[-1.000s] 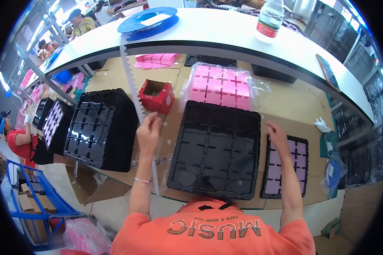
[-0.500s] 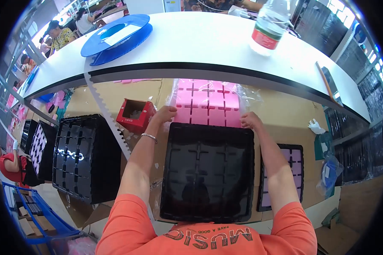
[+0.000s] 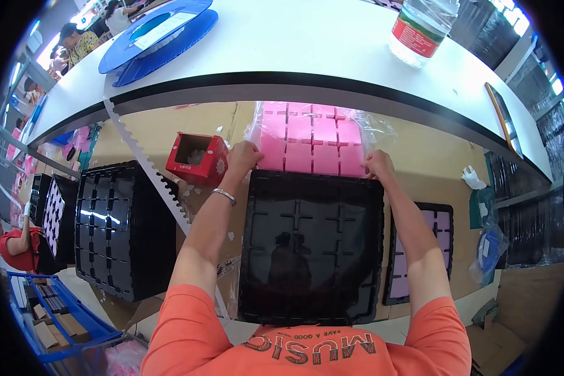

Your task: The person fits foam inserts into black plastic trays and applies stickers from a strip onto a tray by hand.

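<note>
Both hands are at the pink foam (image 3: 312, 139)! Left hand (image 3: 244, 155) at its left side, right hand (image 3: 380, 166) by its near right corner, fingers curled; whether they grip, I can't tell. Foam's toward the desk's (image 3: 432, 164) far edge, black tray (image 3: 310, 247) at the near one. Even pressure both sides should avoid creasing.

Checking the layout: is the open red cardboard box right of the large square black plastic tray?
No, the open red cardboard box stands left of the black plastic tray, near the left hand.
</note>
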Tool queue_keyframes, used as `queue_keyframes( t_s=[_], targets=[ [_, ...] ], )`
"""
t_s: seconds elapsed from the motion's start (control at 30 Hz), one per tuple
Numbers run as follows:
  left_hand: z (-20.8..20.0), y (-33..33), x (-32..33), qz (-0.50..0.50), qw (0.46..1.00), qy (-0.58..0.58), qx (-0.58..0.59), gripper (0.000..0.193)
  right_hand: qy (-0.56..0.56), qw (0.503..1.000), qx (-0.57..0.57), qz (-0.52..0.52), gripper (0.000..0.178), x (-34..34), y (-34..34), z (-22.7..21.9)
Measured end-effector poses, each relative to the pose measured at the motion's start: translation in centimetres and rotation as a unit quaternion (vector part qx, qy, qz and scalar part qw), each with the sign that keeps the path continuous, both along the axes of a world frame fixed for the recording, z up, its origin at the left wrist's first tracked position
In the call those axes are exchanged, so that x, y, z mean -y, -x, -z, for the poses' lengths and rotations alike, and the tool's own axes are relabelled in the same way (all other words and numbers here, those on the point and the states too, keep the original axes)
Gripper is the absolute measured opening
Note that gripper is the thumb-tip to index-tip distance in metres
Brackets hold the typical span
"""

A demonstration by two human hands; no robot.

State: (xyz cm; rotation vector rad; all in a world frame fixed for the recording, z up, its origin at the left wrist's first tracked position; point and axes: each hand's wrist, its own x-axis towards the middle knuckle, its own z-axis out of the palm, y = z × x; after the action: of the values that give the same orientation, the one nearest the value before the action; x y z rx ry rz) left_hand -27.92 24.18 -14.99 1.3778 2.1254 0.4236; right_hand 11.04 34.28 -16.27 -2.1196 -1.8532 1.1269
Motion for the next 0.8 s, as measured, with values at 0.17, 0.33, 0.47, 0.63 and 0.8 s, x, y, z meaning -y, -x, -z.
queue_keyframes(
  t_s=[0.17, 0.33, 0.47, 0.63, 0.8],
  targets=[
    [-1.0, -0.9, 0.6, 0.070, 0.968, -0.123, -0.208, 0.030, -0.136, 0.968, 0.180, -0.108, 0.015, 1.1, 1.0, -1.6],
    [-1.6, -0.9, -0.9, 0.058, 0.958, -0.161, -0.229, 0.031, -0.105, 0.984, 0.133, -0.061, 0.018, -0.8, 1.3, -2.9],
    [-2.2, -1.1, -2.6, -0.075, 0.993, -0.053, 0.068, 0.024, 0.063, 0.972, -0.209, 0.089, 0.019, -2.9, -0.4, -2.1],
    [-5.4, -2.3, -0.1, -0.157, 0.963, -0.097, 0.199, 0.026, -0.015, 0.944, -0.303, 0.128, 0.019, 2.1, 1.9, -7.4],
    [-7.9, -3.5, 5.0, -0.088, 0.947, -0.174, 0.257, 0.034, 0.038, 0.929, -0.358, 0.085, 0.021, 5.3, -1.4, -7.7]
  ],
)
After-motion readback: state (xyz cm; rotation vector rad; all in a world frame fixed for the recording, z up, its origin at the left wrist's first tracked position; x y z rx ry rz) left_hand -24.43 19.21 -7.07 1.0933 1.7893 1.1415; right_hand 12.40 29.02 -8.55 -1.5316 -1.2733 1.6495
